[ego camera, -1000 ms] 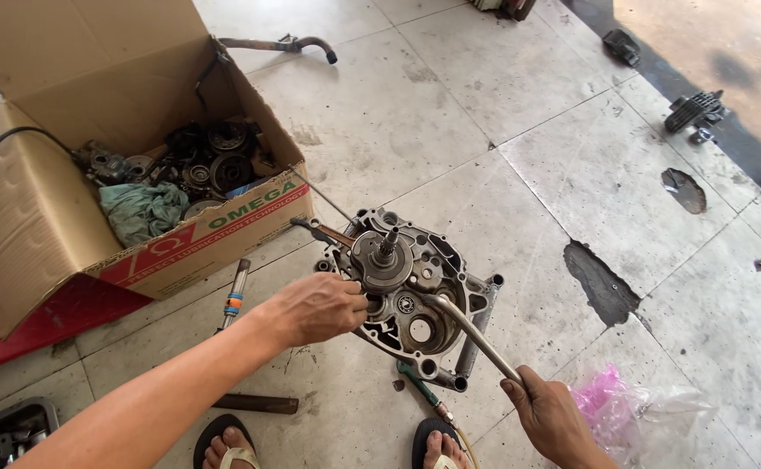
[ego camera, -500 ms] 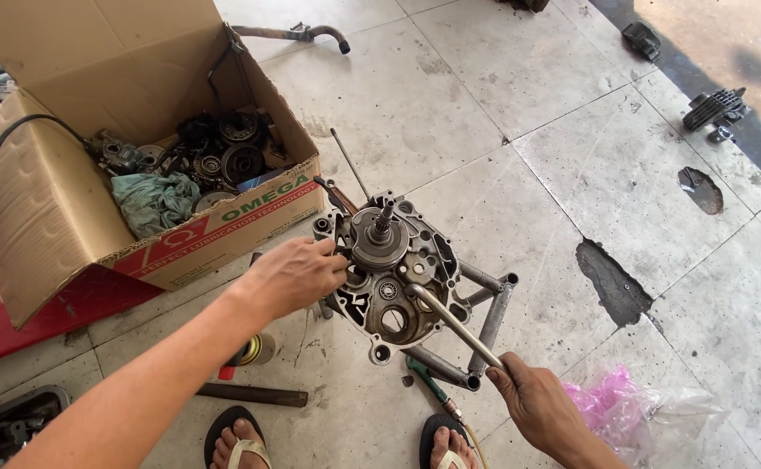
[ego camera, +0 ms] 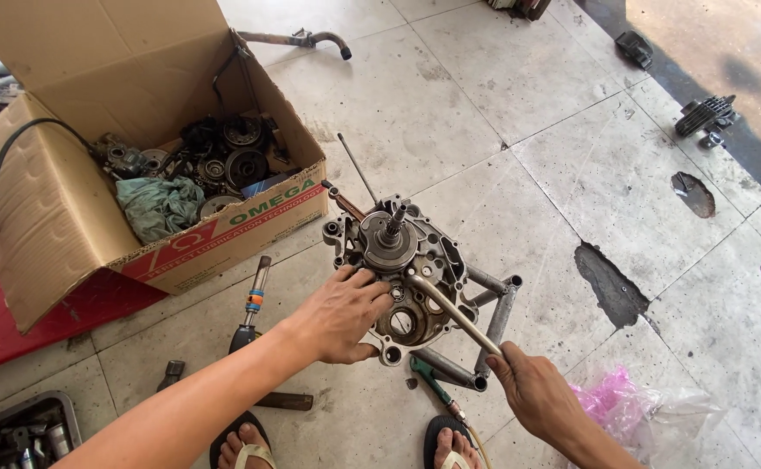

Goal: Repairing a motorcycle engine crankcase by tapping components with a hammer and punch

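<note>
Grey metal crankcase (ego camera: 406, 278) lying flat on the tiled floor (ego camera: 502, 113), propped on a small welded stand (ego camera: 485, 334), crank and shaft stub (ego camera: 391, 233) pointing up from the middle. Left hand (ego camera: 341, 314) spread open, palm pressed on the near-left edge of the case, steadying it, fingers not clamped round anything. Right hand (ego camera: 532, 395) closed on the end of a long steel bar (ego camera: 454, 313), the far end of the bar seated on a fitting just right of the crank. By the look of it, well into the strip-down: cover already off, inner bores and bearings exposed, crank not yet out, case halves apparently joined. Just left of the case, an open cardboard box (ego camera: 68, 217) full of gears, clutch parts and a green rag (ego camera: 162, 207), close enough to crowd the left elbow. Between box and left forearm, a screwdriver (ego camera: 254, 300); farther left, a small hammer (ego camera: 170, 375) on the floor. Under the stand, a green-handled tool (ego camera: 433, 382), partly hidden. Pink plastic bag (ego camera: 632, 412) beside the right wrist, sandalled feet (ego camera: 250, 447) right below the work. Thin rod (ego camera: 356, 168) sticking up behind the case, near the sweep of the bar. Bent pipe (ego camera: 307, 39) and dark loose parts (ego camera: 706, 113) well apart, toward the far edge.
</note>
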